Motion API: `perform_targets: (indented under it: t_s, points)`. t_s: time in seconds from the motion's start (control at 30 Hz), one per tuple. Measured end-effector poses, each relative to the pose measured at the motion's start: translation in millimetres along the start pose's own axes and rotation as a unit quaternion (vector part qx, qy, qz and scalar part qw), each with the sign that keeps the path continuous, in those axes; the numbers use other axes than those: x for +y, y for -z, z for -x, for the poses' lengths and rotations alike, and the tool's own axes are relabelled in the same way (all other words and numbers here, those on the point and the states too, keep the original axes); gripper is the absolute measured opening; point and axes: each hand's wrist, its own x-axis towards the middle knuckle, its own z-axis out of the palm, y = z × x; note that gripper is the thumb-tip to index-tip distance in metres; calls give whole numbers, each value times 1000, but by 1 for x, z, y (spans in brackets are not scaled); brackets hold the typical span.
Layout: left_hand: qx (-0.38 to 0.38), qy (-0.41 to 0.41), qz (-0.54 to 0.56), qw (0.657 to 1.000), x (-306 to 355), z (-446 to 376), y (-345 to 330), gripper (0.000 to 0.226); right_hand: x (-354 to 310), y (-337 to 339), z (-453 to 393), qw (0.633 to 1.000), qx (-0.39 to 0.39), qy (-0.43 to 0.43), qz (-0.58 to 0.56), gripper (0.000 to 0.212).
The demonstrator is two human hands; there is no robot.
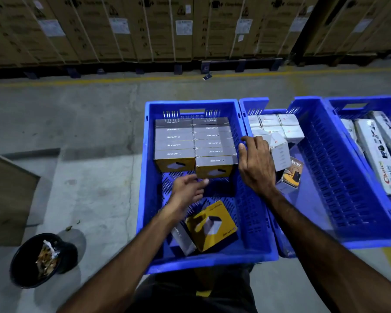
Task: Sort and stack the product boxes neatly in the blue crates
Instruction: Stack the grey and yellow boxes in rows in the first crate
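Just behind the open, empty left grip (187,188) lies the tilted yellow box (212,224), nearer it than the open right grip (255,161).

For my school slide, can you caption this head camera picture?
Two bare hands, left hand and right hand, reach over grey and yellow boxes stacked in a blue crate.
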Motion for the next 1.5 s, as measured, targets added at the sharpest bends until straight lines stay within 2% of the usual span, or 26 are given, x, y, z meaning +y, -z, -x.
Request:
perform_targets:
  t_s: [0.03,0.07,0.1,0.17,0.27,0.3,0.4,0.43,0.47,0.5,0.57,0.73,0.8,0.87,0.97,1.1,1.17,1.27,1.3,1.4,1.5]
  points:
    - [-7,-43,-102,994,-1,11,10,62,0,0,0,1000,3,-2,-2,38]
    - [-23,-79,-216,973,-2,24,18,60,-1,0,0,1000,6,-5,-5,36]
    - [-43,-105,-329,938,-1,35,27,60,-1,1,0,1000,9,-6,-5,35]
    - [-100,-133,-508,845,0,51,45,65,-2,1,1,1000,10,-3,-3,34]
    - [-180,-164,-646,723,1,64,64,68,-1,0,0,1000,9,-1,-1,36]
    - [-194,-187,-689,673,0,64,68,68,-1,0,0,1000,7,-2,-2,36]
    - [-172,-212,-825,494,-4,59,66,54,0,0,1,1000,-1,-8,-7,37]
    - [-164,-214,-850,453,-2,57,63,46,0,0,1,1000,-4,-10,-7,37]
    - [-164,-216,-860,432,-1,54,61,40,0,1,1,1000,-6,-12,-7,38]
    - [-165,-221,-860,429,3,51,60,35,-1,1,1,1000,-6,-13,-8,38]
    - [-175,-233,-841,456,16,48,61,30,-1,1,2,1000,-7,-11,-5,39]
    - [-215,-202,-719,629,66,49,79,35,-1,2,1,1000,-11,-13,1,41]
    - [-222,-203,-673,676,84,46,86,34,0,1,1,1000,-13,-11,3,42]
    - [-206,-223,-647,699,99,42,89,35,1,1,1,1000,-15,-10,1,41]
    - [-165,-241,-669,683,118,33,91,39,0,1,1,1000,-12,-10,-3,39]
    - [-123,-245,-727,629,135,17,92,44,-1,2,1,1000,-14,-11,-1,36]
    - [-85,-264,-764,583,139,9,90,54,0,2,1,1000,-15,-13,1,37]
    - [-36,-308,-812,495,142,-4,85,73,0,1,1,1000,-17,-14,3,38]
    - [-29,-316,-819,479,142,-8,84,80,1,0,1,1000,-17,-14,3,38]
    - [-19,-303,-830,468,145,-17,79,69,1,-1,0,1000,-15,-14,0,39]
    - [-16,-293,-840,456,146,-20,72,73,1,-1,1,1000,-11,-10,0,39]
